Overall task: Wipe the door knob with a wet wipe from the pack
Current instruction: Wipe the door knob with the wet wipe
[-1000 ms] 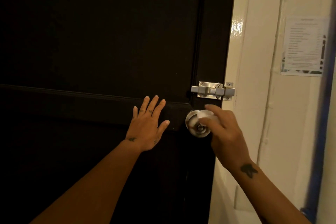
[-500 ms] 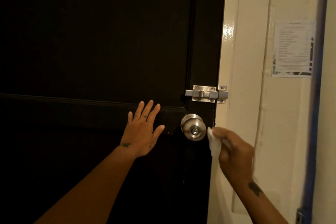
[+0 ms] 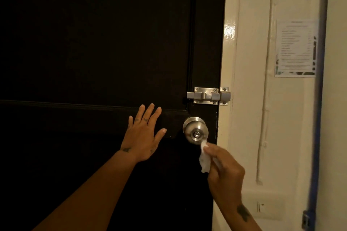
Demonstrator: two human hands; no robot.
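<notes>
from the head view, a dark door fills the left side, shut against a cream door frame. the left hand lies flat on the door panel, fingers spread wide, thumb angled toward the door knob but apart from it. the knob is round brushed metal with a keyhole in its face, near the door's right edge. just above it sits a metal slide bolt bridging door and frame. the right hand comes up from below the knob, thumb and fingertips pinching a crumpled white wet wipe; the wipe's upper tip touches the knob's lower right rim, the rest hanging down beside the fingers. both wrists show small dark tattoos. on the cream wall to the right a printed notice is stuck up, its text too blurred to read, with a blue strip running down beside it.
</notes>
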